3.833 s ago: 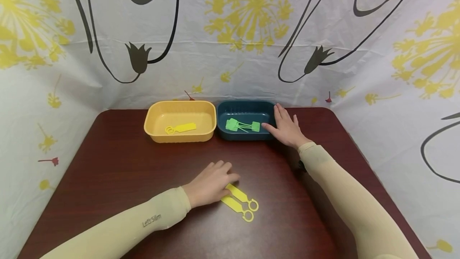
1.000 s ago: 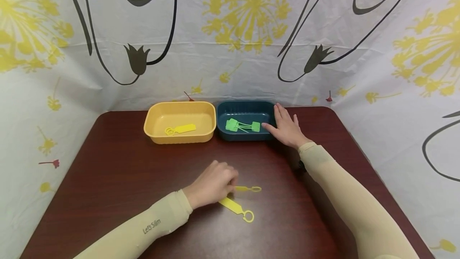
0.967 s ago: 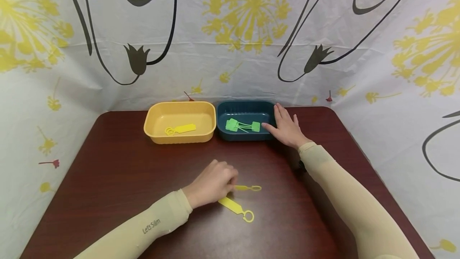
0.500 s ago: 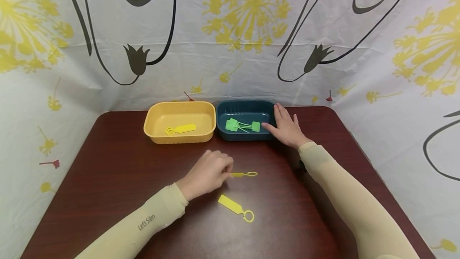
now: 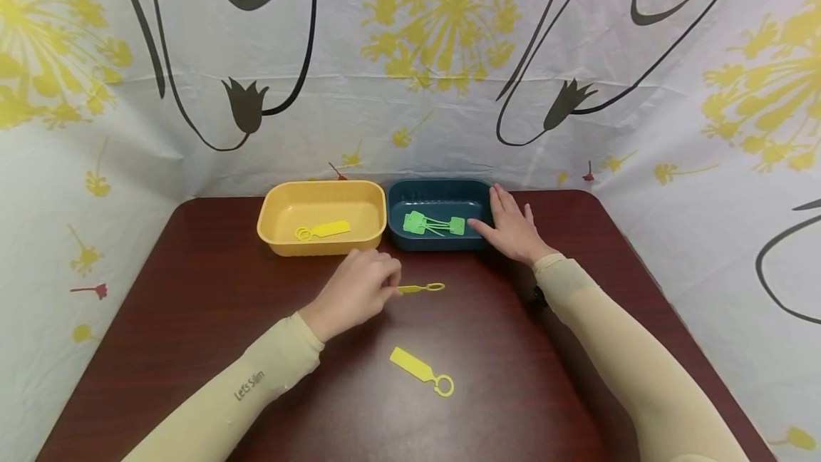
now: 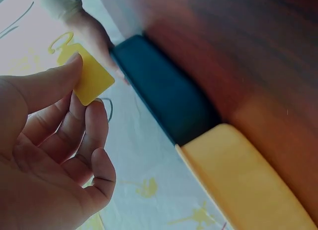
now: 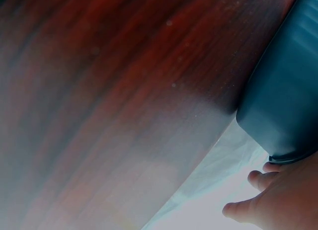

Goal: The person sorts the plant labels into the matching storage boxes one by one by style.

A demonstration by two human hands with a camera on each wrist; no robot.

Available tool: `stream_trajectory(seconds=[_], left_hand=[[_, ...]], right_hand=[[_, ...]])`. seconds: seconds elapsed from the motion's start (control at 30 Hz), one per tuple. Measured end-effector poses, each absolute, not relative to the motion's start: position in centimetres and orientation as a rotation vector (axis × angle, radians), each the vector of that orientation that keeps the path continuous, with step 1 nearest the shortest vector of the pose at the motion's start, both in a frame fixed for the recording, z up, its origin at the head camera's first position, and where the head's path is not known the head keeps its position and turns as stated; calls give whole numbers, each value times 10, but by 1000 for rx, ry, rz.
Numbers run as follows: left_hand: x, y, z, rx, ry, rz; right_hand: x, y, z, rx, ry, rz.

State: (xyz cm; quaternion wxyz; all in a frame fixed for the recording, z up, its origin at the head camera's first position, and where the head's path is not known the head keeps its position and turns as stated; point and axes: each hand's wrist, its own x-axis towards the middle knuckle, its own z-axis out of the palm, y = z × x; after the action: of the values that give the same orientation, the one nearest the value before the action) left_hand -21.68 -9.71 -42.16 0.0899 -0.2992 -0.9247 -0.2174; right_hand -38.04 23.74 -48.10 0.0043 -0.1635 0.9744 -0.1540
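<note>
Between thumb and fingers my left hand (image 5: 356,289) pinches a yellow plastic tag (image 6: 93,76) with a ring at one end, held above the table in front of the bins. A second yellow tag (image 5: 412,364), also ringed, lies on the table nearer to me. My right hand (image 5: 513,228) rests with extended fingers on the right rim of the dark blue bin (image 5: 442,242). Inside that bin lie several green tags (image 5: 417,223) with thin stems. The yellow bin (image 5: 321,248) stands against it on the left, with yellow ringed tags (image 5: 330,229) on its floor.
A dark red-brown wooden table (image 5: 513,376) carries everything. Behind and at both sides hangs a white cloth (image 5: 359,120) printed with yellow and dark flowers. Both bins sit at the table's back edge.
My left hand has taken one of the two yellow tags off the table and moved with it up and left, nearer the yellow bin. My right hand stays on the blue bin.
</note>
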Motion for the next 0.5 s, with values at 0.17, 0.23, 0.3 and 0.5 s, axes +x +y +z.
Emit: stream_trajectory(seconds=[0.17, 0.23, 0.3, 0.5], left_hand=[[-223, -106, -413, -852, -2746, -636], [-226, -109, -409, -832, -2741, -640], [-229, -113, -405, -814, -2733, -640], [-238, -123, -397, -776, -2710, -628]], right_hand=[[-380, 237, -481, -517, 3057, -478], [-380, 237, -480, -521, 3061, -472], [-379, 237, -480, -523, 3063, -467], [-380, 237, -481, -526, 3059, -474]])
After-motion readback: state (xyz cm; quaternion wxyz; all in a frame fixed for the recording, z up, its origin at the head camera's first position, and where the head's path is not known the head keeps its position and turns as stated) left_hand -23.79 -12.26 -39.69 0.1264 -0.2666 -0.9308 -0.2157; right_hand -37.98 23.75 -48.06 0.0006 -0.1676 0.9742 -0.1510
